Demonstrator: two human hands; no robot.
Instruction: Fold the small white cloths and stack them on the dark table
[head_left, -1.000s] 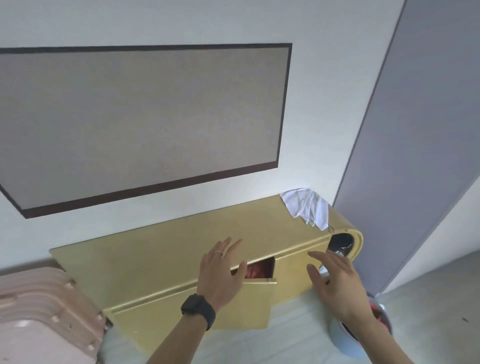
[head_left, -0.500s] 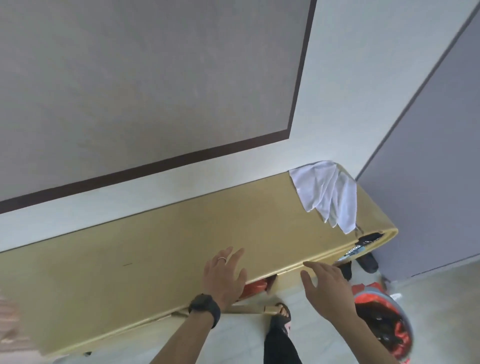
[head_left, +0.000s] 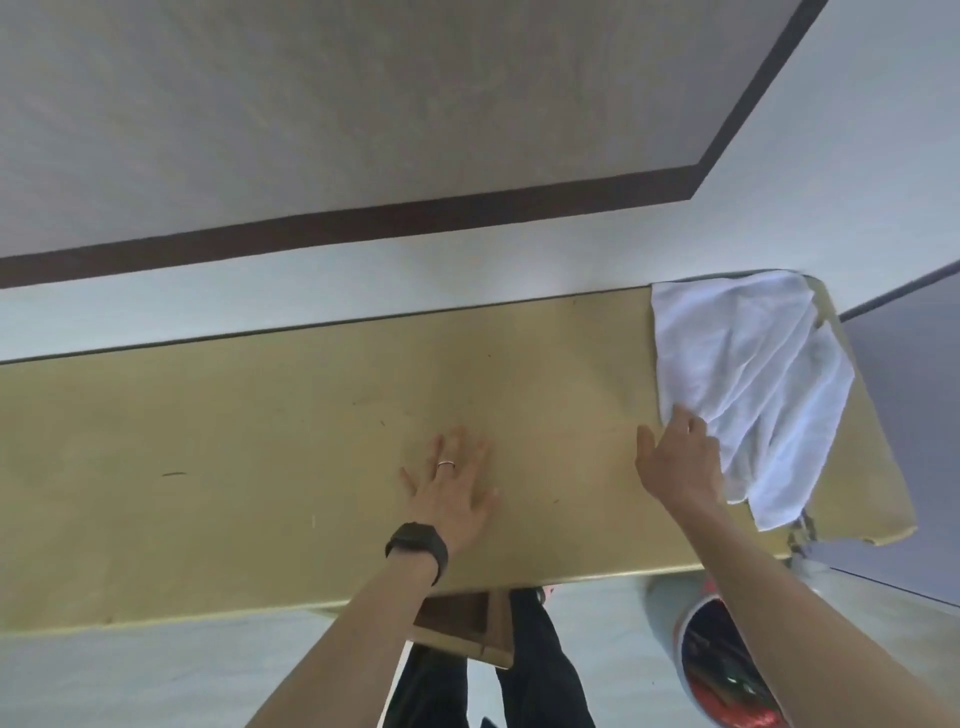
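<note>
A pile of crumpled white cloths (head_left: 748, 364) lies on the right end of a long yellow-tan cabinet top (head_left: 260, 441), one corner hanging toward the front edge. My right hand (head_left: 675, 462) reaches to the pile's near left edge; its thumb is spread and its fingertips touch the cloth, with the outer fingers hidden by the fabric. Over the middle of the top, my left hand (head_left: 452, 493) is spread flat with straight fingers and holds nothing. It wears a ring and a black wristwatch.
The cabinet stands against a white wall with a dark-framed grey panel (head_left: 363, 104). A grey door (head_left: 914, 415) is at the right. Below the front edge a cabinet door (head_left: 462, 623) hangs open, and a round bin with red inside (head_left: 727, 660) stands on the floor.
I have stepped closer and now look down on the top. My right hand moved up and right to the cloths. My left hand moved from the front edge onto the top.
</note>
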